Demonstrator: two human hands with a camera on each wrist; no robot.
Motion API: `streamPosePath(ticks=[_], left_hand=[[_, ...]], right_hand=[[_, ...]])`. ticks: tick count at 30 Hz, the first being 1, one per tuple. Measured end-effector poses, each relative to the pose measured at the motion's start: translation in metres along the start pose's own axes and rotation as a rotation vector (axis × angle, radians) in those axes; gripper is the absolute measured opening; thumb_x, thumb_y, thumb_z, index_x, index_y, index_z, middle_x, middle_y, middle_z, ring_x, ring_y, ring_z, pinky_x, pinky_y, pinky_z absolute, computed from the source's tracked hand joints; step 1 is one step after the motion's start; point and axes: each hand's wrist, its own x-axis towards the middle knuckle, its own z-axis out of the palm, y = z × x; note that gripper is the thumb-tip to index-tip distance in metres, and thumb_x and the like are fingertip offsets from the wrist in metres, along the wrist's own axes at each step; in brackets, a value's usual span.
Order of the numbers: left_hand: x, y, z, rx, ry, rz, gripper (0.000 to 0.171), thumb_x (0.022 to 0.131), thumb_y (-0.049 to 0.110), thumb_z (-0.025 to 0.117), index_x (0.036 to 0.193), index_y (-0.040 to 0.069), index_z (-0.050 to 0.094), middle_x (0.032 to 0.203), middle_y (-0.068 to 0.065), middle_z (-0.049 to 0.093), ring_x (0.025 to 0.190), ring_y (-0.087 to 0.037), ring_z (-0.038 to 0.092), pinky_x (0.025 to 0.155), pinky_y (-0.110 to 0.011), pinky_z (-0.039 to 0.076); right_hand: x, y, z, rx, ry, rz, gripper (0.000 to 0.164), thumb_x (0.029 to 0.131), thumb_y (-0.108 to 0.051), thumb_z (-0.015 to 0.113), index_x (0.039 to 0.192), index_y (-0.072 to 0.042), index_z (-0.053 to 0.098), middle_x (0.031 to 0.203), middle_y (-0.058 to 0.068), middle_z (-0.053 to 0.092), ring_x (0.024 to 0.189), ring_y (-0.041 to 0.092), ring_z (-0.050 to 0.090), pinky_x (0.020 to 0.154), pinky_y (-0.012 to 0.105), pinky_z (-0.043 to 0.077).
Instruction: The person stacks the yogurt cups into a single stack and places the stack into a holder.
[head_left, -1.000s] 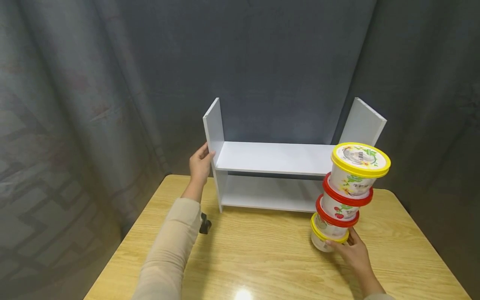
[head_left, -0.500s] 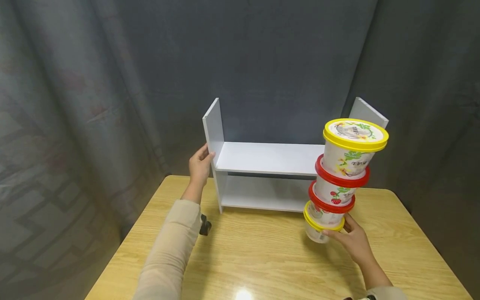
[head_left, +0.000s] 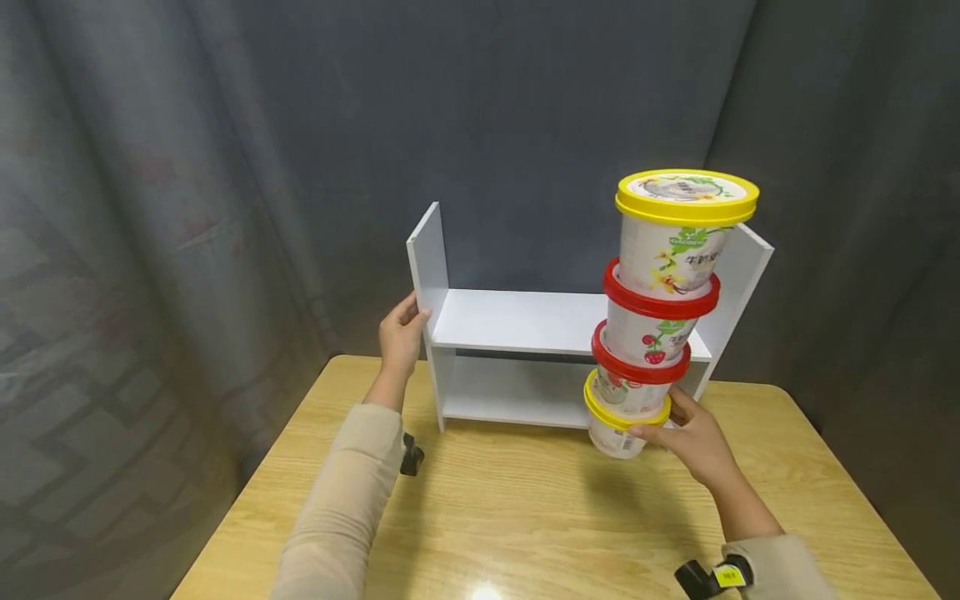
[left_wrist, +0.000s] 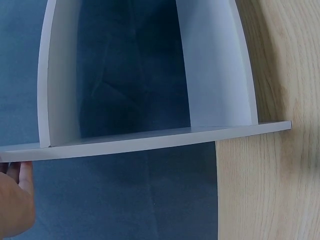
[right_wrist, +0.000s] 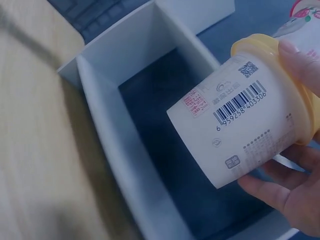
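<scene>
My right hand (head_left: 696,440) grips the lowest tub (head_left: 617,440) of an upright stack, thumb on the near side just below its yellow lid. Two red-lidded tubs (head_left: 651,337) sit above it, and a yellow-lidded tub (head_left: 671,254) tops the stack. The whole stack is in the air, in front of the right part of a white two-tier shelf (head_left: 517,321). In the right wrist view the lowest tub's barcode (right_wrist: 240,106) faces the camera. My left hand (head_left: 400,337) pinches the shelf's left side panel (head_left: 429,258), its fingers (left_wrist: 25,175) against the outer face.
The shelf stands on a light wooden table (head_left: 495,508) near its back edge. Grey curtains (head_left: 562,100) hang behind and at both sides. A black wrist camera (head_left: 697,577) is strapped to the right sleeve.
My right hand has lifted the tub stack off the table and moved it up, forward and slightly left, towards the shelf. The left hand stays on the side panel.
</scene>
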Motion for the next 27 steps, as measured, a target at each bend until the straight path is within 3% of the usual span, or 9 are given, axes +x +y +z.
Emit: streamPosePath(ticks=[11, 20, 27], left_hand=[[0.002, -0.003, 0.001, 0.011, 0.004, 0.005, 0.041, 0.081, 0.008, 0.059, 0.121, 0.008, 0.051, 0.114, -0.012, 0.054, 0.103, -0.02, 0.051, 0.083, -0.027, 0.043], [0.005, -0.004, -0.003, 0.035, 0.015, 0.025, 0.04, 0.081, 0.008, 0.059, 0.12, 0.007, 0.051, 0.114, -0.012, 0.055, 0.102, -0.021, 0.051, 0.083, -0.029, 0.043], [0.004, 0.0, -0.005, 0.005, 0.017, 0.003, 0.039, 0.081, 0.007, 0.059, 0.119, 0.009, 0.052, 0.114, -0.013, 0.054, 0.103, -0.022, 0.051, 0.084, -0.03, 0.043]], right_hand=[[0.033, -0.04, -0.006, -0.023, -0.045, -0.01, 0.074, 0.074, -0.029, 0.068, 0.134, -0.008, 0.03, 0.127, 0.019, 0.04, 0.115, 0.04, 0.032, 0.086, 0.058, 0.03], [0.066, -0.073, -0.011, 0.068, -0.078, 0.006, 0.079, 0.072, -0.027, 0.07, 0.135, -0.009, 0.027, 0.128, 0.017, 0.039, 0.114, 0.034, 0.036, 0.087, 0.051, 0.034], [0.092, -0.085, -0.009, 0.096, -0.091, 0.038, 0.083, 0.07, -0.033, 0.071, 0.136, -0.014, 0.026, 0.129, 0.015, 0.039, 0.114, 0.031, 0.036, 0.09, 0.052, 0.031]])
